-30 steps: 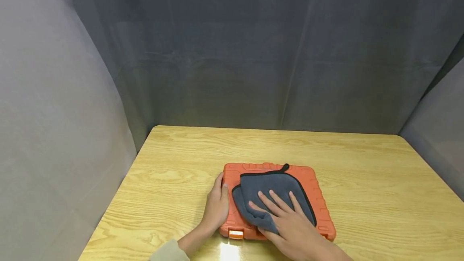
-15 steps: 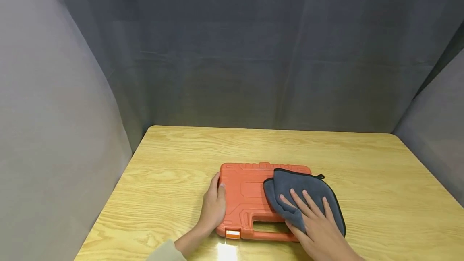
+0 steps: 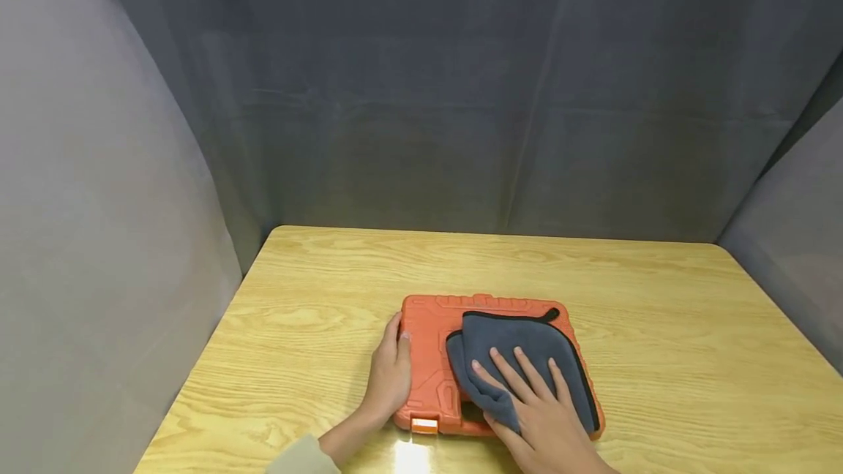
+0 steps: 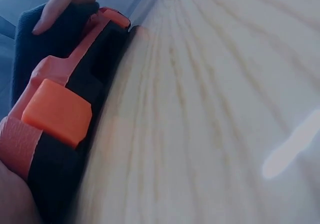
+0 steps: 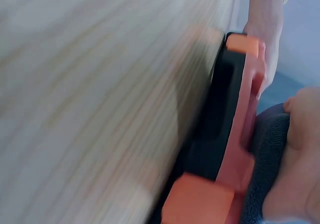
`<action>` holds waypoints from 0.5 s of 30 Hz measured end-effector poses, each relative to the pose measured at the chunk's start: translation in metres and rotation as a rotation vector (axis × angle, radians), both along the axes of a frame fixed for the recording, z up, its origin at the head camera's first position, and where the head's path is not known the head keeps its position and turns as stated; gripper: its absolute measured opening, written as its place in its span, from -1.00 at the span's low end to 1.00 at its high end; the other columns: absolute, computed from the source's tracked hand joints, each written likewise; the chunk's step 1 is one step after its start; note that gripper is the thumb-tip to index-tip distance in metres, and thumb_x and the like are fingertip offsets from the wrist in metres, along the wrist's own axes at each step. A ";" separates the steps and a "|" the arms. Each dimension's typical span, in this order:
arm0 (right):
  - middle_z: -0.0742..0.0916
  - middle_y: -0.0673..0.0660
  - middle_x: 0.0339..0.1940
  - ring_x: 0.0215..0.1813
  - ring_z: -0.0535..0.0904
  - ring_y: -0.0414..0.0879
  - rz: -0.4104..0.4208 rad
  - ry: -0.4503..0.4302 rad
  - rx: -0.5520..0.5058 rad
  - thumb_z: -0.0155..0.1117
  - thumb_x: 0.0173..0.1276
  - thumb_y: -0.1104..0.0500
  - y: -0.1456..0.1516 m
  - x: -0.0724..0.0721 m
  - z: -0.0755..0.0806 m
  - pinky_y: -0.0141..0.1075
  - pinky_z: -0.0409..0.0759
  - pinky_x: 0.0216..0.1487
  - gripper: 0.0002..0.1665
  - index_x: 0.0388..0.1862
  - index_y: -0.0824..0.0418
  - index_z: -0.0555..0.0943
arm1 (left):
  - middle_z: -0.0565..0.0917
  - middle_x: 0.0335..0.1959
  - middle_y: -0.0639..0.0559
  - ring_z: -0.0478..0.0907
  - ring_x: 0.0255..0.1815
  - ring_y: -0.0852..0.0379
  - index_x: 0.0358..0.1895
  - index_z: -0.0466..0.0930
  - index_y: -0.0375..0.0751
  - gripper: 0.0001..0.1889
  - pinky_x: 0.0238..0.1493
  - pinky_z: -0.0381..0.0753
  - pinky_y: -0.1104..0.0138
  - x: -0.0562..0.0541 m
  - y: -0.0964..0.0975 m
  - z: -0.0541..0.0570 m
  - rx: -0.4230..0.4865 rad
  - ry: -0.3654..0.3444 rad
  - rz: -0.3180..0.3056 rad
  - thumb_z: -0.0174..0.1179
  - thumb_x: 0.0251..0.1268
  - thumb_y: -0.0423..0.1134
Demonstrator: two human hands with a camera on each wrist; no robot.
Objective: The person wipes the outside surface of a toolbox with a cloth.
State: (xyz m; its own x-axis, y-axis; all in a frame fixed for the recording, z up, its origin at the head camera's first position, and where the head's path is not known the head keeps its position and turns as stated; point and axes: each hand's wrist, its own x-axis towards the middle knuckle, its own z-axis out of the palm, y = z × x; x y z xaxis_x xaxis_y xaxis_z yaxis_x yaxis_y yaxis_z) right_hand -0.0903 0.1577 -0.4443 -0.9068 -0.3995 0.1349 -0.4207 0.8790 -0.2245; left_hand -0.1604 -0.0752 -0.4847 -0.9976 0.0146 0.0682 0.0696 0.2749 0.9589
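An orange-red plastic carrying case [image 3: 424, 346] with a cut-out handle lies flat on the wooden table. The left hand [image 3: 387, 379] holds its left side, the thumb along the upper edge and the other fingers partly hidden beside it. A folded dark grey cloth [image 3: 520, 335] with black edging and a small loop covers much of the lid's right side. On this cloth the right hand [image 3: 543, 415] presses with fingers straight and spread. Seen from the left wrist, the case has a black lower half and a bright orange latch [image 4: 57, 111]; another latch [image 5: 197, 201] shows in the right wrist view.
The light wood table [image 3: 316, 298] extends around the case on both sides and behind it. A dark grey curtain [image 3: 408, 130] hangs behind the table, with paler grey cloth panels [image 3: 99, 203] at the sides. Light glares near the front edge.
The right hand slid the cloth rightward, past the case's right edge, then back left over the lid. The left hand stays at the case's left side.
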 end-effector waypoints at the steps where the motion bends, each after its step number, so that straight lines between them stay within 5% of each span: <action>1: 0.27 0.00 0.58 0.57 0.08 0.19 0.019 0.011 0.010 0.13 0.46 -0.28 -0.004 0.000 -0.001 0.38 -0.09 0.38 -0.27 0.55 -0.24 0.27 | 0.22 0.49 -0.32 0.19 0.47 -0.21 0.56 0.00 -0.38 -0.47 0.40 0.22 -0.08 0.000 0.000 0.000 -0.005 -0.003 0.001 -0.27 0.69 -0.21; 8: 0.32 0.02 0.57 0.52 0.18 0.23 0.248 0.138 0.018 0.12 0.44 -0.31 -0.028 -0.007 -0.008 0.43 0.14 0.26 -0.26 0.57 -0.29 0.26 | 0.35 0.40 -0.37 0.27 0.42 -0.26 0.53 0.06 -0.42 -0.48 0.35 0.28 -0.14 -0.001 -0.001 -0.001 -0.037 0.029 0.014 -0.25 0.69 -0.22; 15: 0.34 0.01 0.55 0.51 0.20 0.21 0.450 0.196 -0.015 0.16 0.44 -0.28 -0.039 -0.012 -0.009 0.38 0.16 0.22 -0.27 0.55 -0.27 0.29 | 0.38 0.40 -0.32 0.31 0.41 -0.22 0.51 0.08 -0.42 -0.53 0.35 0.31 -0.09 -0.002 -0.007 -0.004 -0.002 0.117 -0.061 -0.30 0.69 -0.30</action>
State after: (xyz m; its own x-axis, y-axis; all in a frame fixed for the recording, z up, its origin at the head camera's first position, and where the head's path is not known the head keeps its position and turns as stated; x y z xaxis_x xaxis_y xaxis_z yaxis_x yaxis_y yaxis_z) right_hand -0.1024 0.1189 -0.4535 -0.6019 -0.7422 0.2945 -0.7934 0.5978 -0.1149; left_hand -0.1620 -0.0820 -0.4887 -0.9800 0.0748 0.1845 0.1979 0.2683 0.9428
